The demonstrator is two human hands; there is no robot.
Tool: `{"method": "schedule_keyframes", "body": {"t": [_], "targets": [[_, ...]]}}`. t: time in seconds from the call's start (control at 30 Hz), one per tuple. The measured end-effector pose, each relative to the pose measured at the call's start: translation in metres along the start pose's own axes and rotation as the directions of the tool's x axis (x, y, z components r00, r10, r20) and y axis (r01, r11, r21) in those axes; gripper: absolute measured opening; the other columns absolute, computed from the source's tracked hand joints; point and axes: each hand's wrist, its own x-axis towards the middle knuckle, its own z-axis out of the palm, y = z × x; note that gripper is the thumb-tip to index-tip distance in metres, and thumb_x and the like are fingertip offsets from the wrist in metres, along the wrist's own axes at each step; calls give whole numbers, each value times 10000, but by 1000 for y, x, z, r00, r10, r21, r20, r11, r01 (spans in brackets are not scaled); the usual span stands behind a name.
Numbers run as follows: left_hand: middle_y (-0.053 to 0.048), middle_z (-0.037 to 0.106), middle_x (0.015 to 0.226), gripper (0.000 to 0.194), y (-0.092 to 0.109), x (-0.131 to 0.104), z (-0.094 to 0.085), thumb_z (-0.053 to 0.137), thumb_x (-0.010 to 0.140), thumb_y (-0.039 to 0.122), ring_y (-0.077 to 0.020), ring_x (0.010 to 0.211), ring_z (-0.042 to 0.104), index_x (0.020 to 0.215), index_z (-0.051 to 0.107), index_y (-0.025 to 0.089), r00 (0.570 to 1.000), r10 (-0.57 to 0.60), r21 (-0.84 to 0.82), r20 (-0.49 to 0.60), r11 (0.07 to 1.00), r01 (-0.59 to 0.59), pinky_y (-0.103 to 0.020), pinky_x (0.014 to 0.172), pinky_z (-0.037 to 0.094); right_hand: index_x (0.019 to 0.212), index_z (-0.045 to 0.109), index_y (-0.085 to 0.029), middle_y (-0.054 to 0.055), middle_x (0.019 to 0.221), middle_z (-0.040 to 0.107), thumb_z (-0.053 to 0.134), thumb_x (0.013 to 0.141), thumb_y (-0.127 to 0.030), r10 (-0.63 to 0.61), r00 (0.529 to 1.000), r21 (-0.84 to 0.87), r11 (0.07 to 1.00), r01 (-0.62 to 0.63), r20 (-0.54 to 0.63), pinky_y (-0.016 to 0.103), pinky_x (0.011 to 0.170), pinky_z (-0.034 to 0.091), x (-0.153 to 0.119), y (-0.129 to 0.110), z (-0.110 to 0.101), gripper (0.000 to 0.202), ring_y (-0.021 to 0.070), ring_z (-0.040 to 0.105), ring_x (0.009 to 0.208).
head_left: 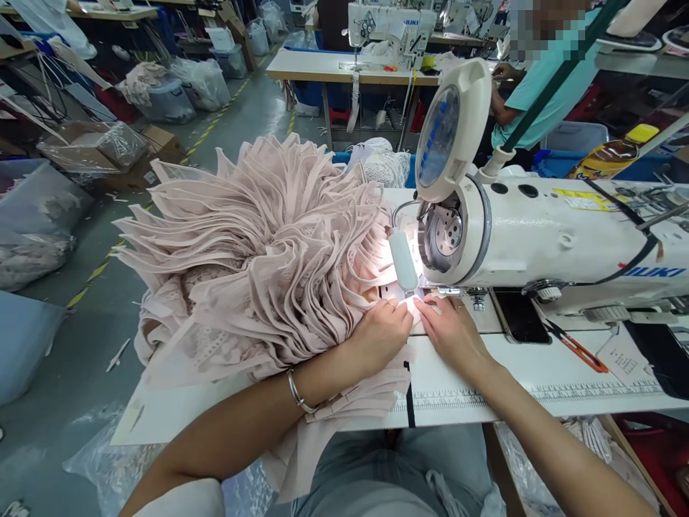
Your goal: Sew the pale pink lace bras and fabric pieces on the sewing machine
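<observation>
A white sewing machine (560, 222) stands on the right, its lamp lighting the needle area. Just in front of the needle, my left hand (383, 329) has its fingers closed on the edge of a pale pink fabric piece (411, 307). Close beside it, my right hand (451, 330) pinches the same edge, thumb and fingertips near the presser foot. A large heap of pale pink ruffled fabric (269, 237) with lace parts lies left of the needle. Some of it hangs over the front edge under my left forearm.
A phone (519, 316), orange-handled snips (578, 346) and a paper tag (624, 357) lie right of my right hand. A printed ruler (586, 391) runs along the table's front. Behind, a co-worker in a teal shirt (554, 86) sits near another machine (392, 32).
</observation>
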Motion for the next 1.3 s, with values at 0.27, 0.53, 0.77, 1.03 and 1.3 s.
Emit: {"method": "schedule_keyframes", "body": {"t": [0.27,0.53,0.77,1.03,1.3], "targets": [[-201,654,1225,348,4,7,11,374,985,76,-265,1179,591,1238,594,-21,975,212,112,-63,973,-204,-392,1099,405,1366,602,-176,115,1233,709,304,934,-11,-76,997,30,997,75,27,392,957,512,-2,18,9,550,229,656,1090],[-193,634,1299,384,5,8,18,342,994,91,-277,1268,567,1282,575,-8,976,205,150,-73,970,-193,-397,1157,363,1423,565,-230,75,1217,722,316,849,36,-28,999,74,997,25,46,436,997,533,-5,26,22,680,231,670,1111],[-200,637,1258,384,3,9,17,345,977,69,-275,1222,586,1281,565,-15,979,185,113,-80,978,-176,-406,1128,403,1387,602,-226,85,1274,703,334,859,31,-6,1000,69,998,4,25,459,1002,523,-4,24,24,645,248,669,1112],[-197,642,1255,405,2,11,18,335,959,26,-266,1223,591,1307,544,16,987,124,53,-101,991,-119,-436,1097,443,1358,629,-219,103,1161,740,355,848,34,22,997,-13,1000,-21,79,483,973,488,-1,23,22,632,266,672,977],[-194,668,1199,379,1,12,18,345,976,38,-251,1135,629,1287,556,-7,986,110,99,-122,990,-98,-392,1055,459,1387,621,-242,146,1084,728,341,867,-3,133,957,-36,991,-128,256,486,918,474,9,15,11,637,296,644,936]]}}
